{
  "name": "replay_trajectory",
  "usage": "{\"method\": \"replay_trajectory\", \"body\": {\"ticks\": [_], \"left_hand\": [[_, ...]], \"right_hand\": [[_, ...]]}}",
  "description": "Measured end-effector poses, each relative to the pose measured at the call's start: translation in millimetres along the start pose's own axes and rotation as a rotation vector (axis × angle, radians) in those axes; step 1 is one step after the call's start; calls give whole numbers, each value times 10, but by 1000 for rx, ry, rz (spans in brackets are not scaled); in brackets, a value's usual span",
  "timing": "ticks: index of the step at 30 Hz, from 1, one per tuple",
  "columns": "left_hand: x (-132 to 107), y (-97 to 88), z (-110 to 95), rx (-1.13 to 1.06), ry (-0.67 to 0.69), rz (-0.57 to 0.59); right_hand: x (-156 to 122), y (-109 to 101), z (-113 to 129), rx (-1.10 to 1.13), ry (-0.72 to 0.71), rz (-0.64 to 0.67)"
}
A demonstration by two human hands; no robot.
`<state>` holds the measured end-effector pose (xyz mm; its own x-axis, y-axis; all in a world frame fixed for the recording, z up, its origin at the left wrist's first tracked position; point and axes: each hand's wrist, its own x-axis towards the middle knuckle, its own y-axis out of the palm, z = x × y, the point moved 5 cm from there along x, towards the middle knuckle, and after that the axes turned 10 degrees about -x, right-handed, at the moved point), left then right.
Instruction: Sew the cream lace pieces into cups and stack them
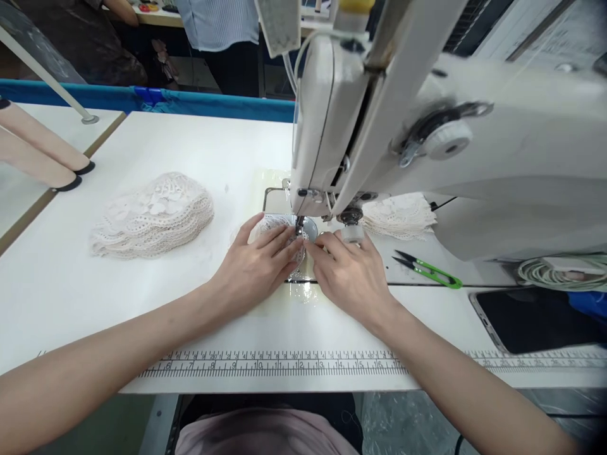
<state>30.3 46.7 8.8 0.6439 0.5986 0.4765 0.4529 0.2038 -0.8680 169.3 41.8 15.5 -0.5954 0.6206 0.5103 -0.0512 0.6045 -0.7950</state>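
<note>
Pink cloth (pixel 265 436) is showing nearest, at six o'clock, below the table's edge. Taking the needle as centre, the left hand (pixel 253 265) is lying flat, fingers loosely spread, pressing on a lace piece (pixel 277 220). The right hand (pixel 353 275) is curling inward opposite, its fingertips meeting the lace's near edge; whether they are pinching it, I cannot tell.

The piece is sitting right at the centre, under the foot (pixel 300 224) of the sewing machine (pixel 327 114), so its stitching is seemingly under way but not finished; fingers are hiding any seam. At nine o'clock a big pile (pixel 161 218) of lace is waiting, well apart, and at three a small stack (pixel 398 218) is resting behind the right hand. Which holds finished work, the view is not showing.

Farther out, green snips (pixel 434 272) and a phone (pixel 535 319) are lying towards four o'clock, while a striped shirt (pixel 220 22) is standing at eleven.
</note>
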Motion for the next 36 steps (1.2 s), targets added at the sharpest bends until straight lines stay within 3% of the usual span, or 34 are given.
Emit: {"method": "replay_trajectory", "body": {"ticks": [4,10,15,20,27,36], "left_hand": [[8,-131,-63,-120,-6,28],[-37,-206,-83,-167,-223,345],[-37,-112,-68,-112,-263,432],[20,-49,32,-136,-321,384],[106,-252,175,-269,-439,229],[100,-173,165,-360,-394,167]], "right_hand": [[-5,-84,10,147,-20,-64],[0,-38,40,309,-45,-69],[6,-61,30,383,-17,-14],[14,-75,37,384,-6,7],[63,-3,41,263,14,-86],[66,-50,-8,304,58,-104]]}}
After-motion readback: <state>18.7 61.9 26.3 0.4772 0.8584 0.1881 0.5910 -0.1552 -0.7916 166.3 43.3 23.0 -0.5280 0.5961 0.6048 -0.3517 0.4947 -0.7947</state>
